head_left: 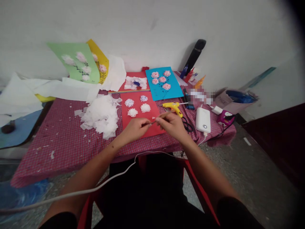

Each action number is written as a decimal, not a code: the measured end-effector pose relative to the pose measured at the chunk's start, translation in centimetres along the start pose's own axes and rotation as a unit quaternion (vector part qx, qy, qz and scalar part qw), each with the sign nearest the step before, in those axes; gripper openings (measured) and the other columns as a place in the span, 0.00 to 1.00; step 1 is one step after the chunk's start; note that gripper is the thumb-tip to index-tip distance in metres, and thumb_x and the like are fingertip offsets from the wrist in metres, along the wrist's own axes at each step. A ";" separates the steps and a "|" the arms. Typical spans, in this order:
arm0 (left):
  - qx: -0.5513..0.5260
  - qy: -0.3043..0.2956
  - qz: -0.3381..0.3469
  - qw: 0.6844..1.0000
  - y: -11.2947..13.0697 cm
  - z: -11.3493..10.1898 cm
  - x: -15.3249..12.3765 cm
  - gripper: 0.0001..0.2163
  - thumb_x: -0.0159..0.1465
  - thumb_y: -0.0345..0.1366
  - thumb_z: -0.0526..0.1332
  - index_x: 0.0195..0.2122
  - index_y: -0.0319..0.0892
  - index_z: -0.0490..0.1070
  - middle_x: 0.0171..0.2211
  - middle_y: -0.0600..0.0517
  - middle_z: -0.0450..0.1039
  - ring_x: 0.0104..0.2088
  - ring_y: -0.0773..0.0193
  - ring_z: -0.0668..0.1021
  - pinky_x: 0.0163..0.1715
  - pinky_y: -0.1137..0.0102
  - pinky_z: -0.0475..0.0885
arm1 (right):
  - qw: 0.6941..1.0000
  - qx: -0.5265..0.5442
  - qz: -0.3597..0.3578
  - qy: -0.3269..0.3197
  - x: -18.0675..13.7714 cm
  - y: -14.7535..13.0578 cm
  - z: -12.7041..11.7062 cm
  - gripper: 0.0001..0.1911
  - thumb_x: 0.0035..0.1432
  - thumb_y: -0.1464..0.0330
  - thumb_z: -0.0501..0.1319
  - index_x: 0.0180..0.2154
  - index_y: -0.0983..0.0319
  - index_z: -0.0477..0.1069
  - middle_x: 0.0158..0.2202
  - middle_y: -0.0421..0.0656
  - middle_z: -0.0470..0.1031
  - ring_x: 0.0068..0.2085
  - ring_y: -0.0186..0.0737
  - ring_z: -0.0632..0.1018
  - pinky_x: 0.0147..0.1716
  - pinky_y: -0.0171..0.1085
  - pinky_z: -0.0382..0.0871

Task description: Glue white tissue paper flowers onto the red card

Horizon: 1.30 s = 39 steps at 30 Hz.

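a thin stick (154,122) is pinched between the left hand (135,129) and right hand (172,126), held close together over the red card (124,109), with tissue puffs (132,112) laid beside them and a glue gun (172,107) within reach.

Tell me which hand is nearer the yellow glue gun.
Right. The right hand sits just in front of the glue gun; the left hand is farther away, front and to the gun's left.

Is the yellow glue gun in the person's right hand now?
No, the yellow plastic hot glue gun lies on the red checked tablecloth, just beyond the right hand.
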<state>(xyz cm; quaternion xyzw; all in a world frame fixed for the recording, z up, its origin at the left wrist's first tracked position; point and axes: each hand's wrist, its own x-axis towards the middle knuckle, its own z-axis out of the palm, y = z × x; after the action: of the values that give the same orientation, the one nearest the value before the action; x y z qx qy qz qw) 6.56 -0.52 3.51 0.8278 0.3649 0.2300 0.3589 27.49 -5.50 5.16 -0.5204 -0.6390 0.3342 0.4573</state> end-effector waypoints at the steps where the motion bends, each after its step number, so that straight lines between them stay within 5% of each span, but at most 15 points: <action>1: 0.009 0.007 0.001 1.000 -0.3 -0.1 0.9 0.10 0.68 0.37 0.58 0.40 0.43 0.80 0.32 0.52 0.81 0.32 0.64 0.78 0.35 0.69 0.70 | 1.000 -0.020 -0.002 -0.004 1.2 -0.2 0.0 0.16 0.66 0.57 0.63 0.30 0.60 0.77 0.28 0.42 0.78 0.25 0.35 0.74 0.26 0.36 0.65; 10: 0.077 0.005 0.022 0.997 -3.4 0.1 5.1 0.09 0.64 0.31 0.60 0.35 0.41 0.81 0.34 0.46 0.81 0.34 0.59 0.79 0.37 0.65 0.70 | 0.959 -0.278 -0.021 -0.057 6.3 0.0 1.4 0.15 0.66 0.67 0.60 0.25 0.61 0.68 0.23 0.40 0.71 0.26 0.35 0.68 0.27 0.39 0.51; 39: 0.113 0.001 0.017 0.993 -4.0 0.9 5.4 0.08 0.66 0.32 0.62 0.39 0.42 0.83 0.38 0.46 0.83 0.38 0.57 0.81 0.43 0.63 0.74 | 0.959 -0.275 -0.019 -0.058 5.7 1.6 1.2 0.12 0.67 0.65 0.60 0.30 0.61 0.73 0.27 0.42 0.75 0.29 0.37 0.71 0.30 0.38 0.55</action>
<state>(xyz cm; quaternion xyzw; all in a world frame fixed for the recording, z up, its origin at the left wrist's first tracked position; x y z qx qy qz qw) 8.80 5.11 0.52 0.8692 0.3744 0.1941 0.2582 26.74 0.44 4.62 -0.5937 -0.7414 0.1658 0.2651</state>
